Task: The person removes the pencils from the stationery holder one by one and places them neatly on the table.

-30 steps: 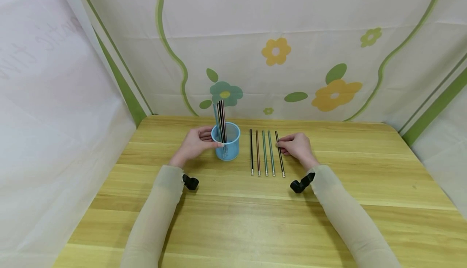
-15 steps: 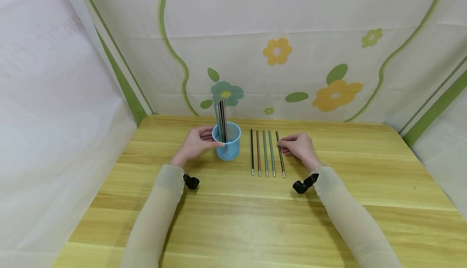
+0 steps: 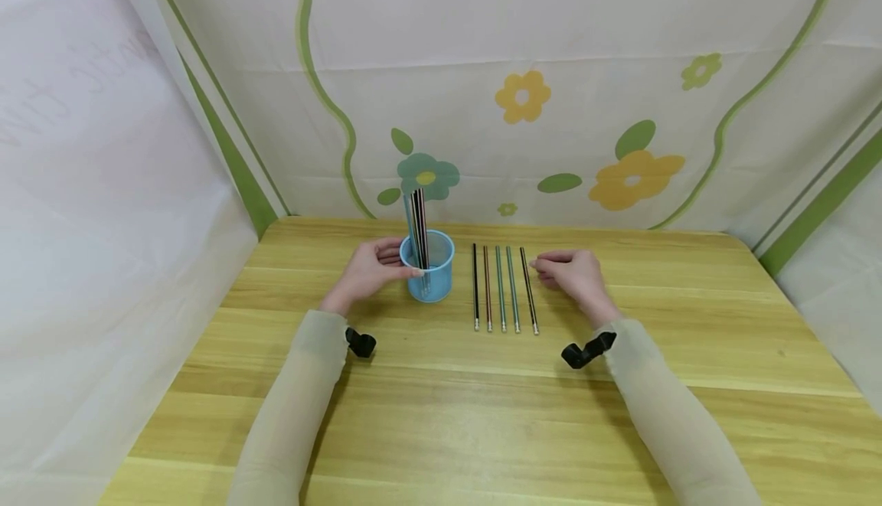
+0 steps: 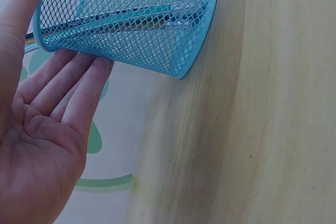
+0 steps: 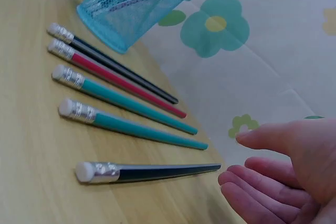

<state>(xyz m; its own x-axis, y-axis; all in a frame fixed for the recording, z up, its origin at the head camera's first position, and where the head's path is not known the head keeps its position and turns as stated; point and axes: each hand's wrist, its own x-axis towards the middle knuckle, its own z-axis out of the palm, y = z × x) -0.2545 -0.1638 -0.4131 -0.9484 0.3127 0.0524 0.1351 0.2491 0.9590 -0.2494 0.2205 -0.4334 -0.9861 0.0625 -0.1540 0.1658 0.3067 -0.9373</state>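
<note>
My left hand (image 3: 365, 276) holds a light-blue mesh pencil cup (image 3: 432, 285) from its left side, thumb in front and fingers behind. The cup stands upright with several pencils (image 3: 419, 223) in it; their eraser ends show low through the mesh in the left wrist view. To its right lies a row of pencils: black (image 3: 475, 292), red (image 3: 488, 292), two teal (image 3: 501, 292), and another black pencil (image 3: 529, 292), slightly slanted. Just right of that last one is my right hand (image 3: 575, 272), its thumb and fingers apart with nothing between them in the right wrist view.
All of this is on a wooden table (image 3: 441, 429), toward its back edge. A white cloth with printed flowers (image 3: 606, 31) hangs behind it, and another white cloth (image 3: 103, 223) on the left. A black wrist camera (image 3: 588, 350) sits at the right cuff.
My right hand has let go of the rightmost black pencil and drawn back a little to the right. The pencil stays in the row. My left hand remains at the cup.
</note>
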